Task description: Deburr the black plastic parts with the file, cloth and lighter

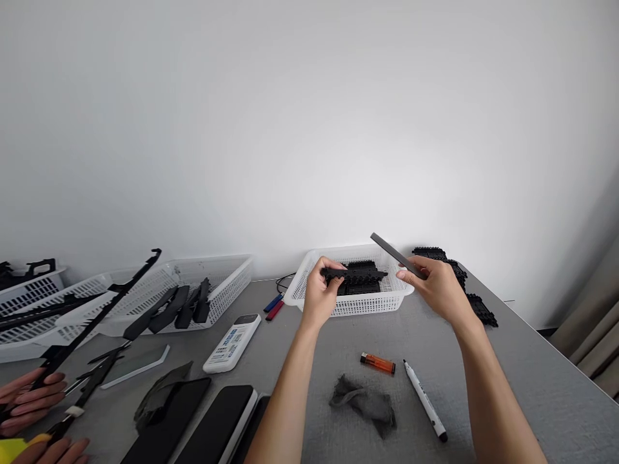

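Observation:
My left hand (318,298) is closed around one end of a narrow black plastic part (362,276) with small teeth along its edge. It holds the part above a white plastic basket (370,305), in which similar black toothed parts (362,265) lie. To the right, my right hand (439,289) pinches the lower end of a flat grey bar (387,247), tilted up to the left and apart from the black part. Below the hands, an orange lighter (378,363), a white marker (425,401) and a crumpled dark grey cloth (365,406) rest on the grey table.
More black toothed parts (481,310) lie at the right table edge. Left are a white device (233,345), dark phone-like slabs (217,422) and a white basket (227,293) of black pieces. A co-worker's hands (36,396) hold a long black strip (109,306) at far left.

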